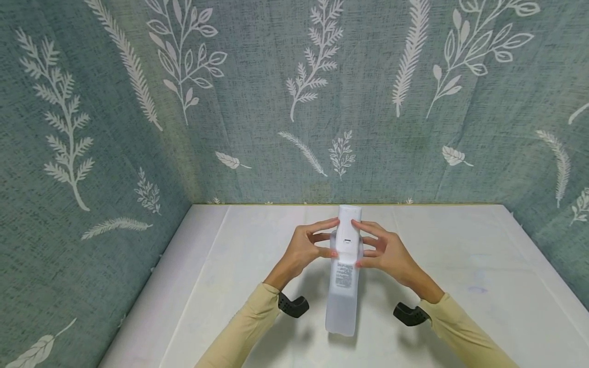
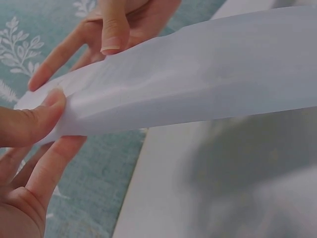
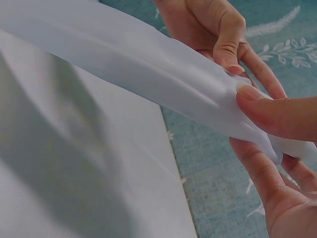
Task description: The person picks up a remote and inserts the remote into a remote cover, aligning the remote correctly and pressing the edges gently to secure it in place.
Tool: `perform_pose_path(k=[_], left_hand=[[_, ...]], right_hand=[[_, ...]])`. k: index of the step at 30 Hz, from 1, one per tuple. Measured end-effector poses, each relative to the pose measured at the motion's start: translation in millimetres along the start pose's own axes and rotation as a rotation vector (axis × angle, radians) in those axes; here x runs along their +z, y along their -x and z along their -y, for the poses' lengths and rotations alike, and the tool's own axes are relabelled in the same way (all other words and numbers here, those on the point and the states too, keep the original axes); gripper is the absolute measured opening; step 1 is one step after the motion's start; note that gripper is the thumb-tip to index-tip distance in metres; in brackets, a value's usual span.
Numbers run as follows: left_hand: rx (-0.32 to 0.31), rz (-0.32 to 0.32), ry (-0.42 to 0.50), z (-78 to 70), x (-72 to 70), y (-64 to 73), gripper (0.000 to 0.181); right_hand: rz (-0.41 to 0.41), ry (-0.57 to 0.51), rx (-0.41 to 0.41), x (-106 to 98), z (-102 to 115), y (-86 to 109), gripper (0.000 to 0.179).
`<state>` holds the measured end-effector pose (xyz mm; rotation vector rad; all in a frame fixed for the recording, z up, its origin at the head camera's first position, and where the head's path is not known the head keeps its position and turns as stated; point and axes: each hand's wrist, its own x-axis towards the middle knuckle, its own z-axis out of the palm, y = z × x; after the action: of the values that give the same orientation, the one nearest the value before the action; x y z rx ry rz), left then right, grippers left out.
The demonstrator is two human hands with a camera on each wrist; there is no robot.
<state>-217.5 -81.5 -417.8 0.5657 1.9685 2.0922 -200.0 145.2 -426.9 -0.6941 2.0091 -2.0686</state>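
A white remote control [image 1: 348, 227] is held up over the table, its back with a small latch and printed label facing the head camera. A translucent sleeve [image 1: 341, 313] covers its lower part and extends beyond it; the remote's top end sticks out. My left hand [image 1: 303, 248] pinches the left edge, thumb at the sleeve's mouth. From the other side, my right hand [image 1: 387, 250] pinches the right edge in the same manner. Both wrist views show the smooth sleeve [image 2: 198, 74] stretching away from the fingers, with the thumbs pressing on its face.
Below the hands lies a white-covered table [image 1: 257, 230], with shadows of the arms on it. Green fabric with white leaf prints [image 1: 257, 102] hangs behind and at both sides. Each wrist carries a black curved mount; the left mount [image 1: 293, 305] shows by the sleeve cuff.
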Motion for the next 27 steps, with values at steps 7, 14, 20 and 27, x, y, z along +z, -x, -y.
perform_pose_path(k=[7, 14, 20, 27], left_hand=[[-0.013, -0.003, 0.003, 0.1, -0.9, 0.0, 0.067], [-0.025, -0.017, -0.013, 0.7, -2.2, -0.7, 0.066], [-0.029, -0.022, -0.014, -0.8, -1.7, -0.1, 0.067], [-0.012, -0.024, -0.025, -1.1, -1.5, 1.1, 0.066]], right_hand=[[-0.002, -0.001, 0.008, 0.5, -0.8, -0.4, 0.085], [-0.007, 0.013, -0.003, 0.7, -2.7, -1.4, 0.084], [0.009, 0.002, -0.032, 0.3, -4.5, -1.7, 0.084], [0.003, 0.012, -0.016, 0.1, -3.8, -1.3, 0.083]])
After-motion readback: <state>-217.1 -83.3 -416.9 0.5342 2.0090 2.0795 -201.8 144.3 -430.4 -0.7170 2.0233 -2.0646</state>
